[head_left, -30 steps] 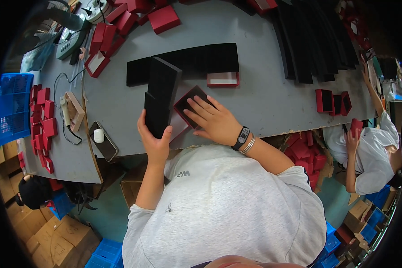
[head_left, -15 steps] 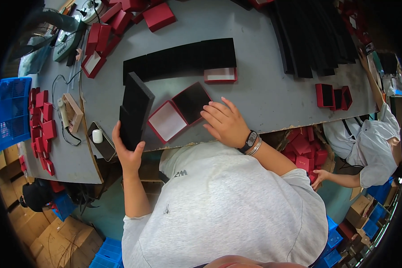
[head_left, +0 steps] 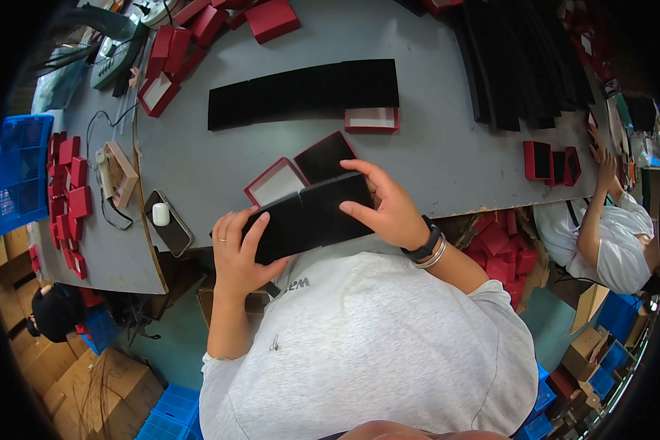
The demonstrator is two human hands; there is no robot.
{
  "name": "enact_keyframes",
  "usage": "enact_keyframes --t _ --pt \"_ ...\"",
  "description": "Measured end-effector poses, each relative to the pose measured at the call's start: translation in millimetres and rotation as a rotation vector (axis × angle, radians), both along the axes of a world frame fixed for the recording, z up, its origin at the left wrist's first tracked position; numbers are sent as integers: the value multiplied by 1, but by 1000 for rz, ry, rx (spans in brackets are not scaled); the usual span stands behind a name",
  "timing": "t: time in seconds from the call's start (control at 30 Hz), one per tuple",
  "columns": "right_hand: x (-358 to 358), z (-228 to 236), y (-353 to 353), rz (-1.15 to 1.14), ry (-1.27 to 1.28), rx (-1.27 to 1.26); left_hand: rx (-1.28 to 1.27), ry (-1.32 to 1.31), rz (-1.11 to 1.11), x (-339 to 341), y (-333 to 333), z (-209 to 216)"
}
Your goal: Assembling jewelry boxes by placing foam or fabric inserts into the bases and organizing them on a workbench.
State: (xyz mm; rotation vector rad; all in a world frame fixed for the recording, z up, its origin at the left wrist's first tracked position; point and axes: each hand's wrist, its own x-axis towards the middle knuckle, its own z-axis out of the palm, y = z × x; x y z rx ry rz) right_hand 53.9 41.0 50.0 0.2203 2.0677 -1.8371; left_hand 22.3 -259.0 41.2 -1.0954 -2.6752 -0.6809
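My left hand (head_left: 242, 249) and my right hand (head_left: 392, 209) grip a black foam-like strip (head_left: 312, 224) at its two ends, close to the table's front edge. A crack or seam crosses the strip near its middle. Just beyond it lie two red box halves: a white-lined one (head_left: 277, 183), partly hidden by the strip, and one with a black inside (head_left: 323, 158). Farther back rests a longer black strip (head_left: 286, 94), seamed into several pieces. A red box part with a white inside (head_left: 372, 119) touches or sits under its right end.
Red boxes (head_left: 271, 20) pile up at the back left, more (head_left: 72, 202) at far left. A phone with a white earbud case (head_left: 160, 214) lies left. Black strips (head_left: 517, 66) stack at back right. A co-worker (head_left: 601, 227) is at the right, near small red boxes (head_left: 539, 160).
The strip in my left hand has swung from upright to nearly level and come toward me. My right hand has left the box half and taken the strip's other end.
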Motion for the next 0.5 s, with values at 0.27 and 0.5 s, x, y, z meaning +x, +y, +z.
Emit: enact_keyframes --t 0.27,0.5 --pt "-28 -13 18 -218 296 -104 207 -157 287 -3 -34 -24" --pt "-56 -33 -78 39 454 143 1297 -871 453 3 -12 -54"
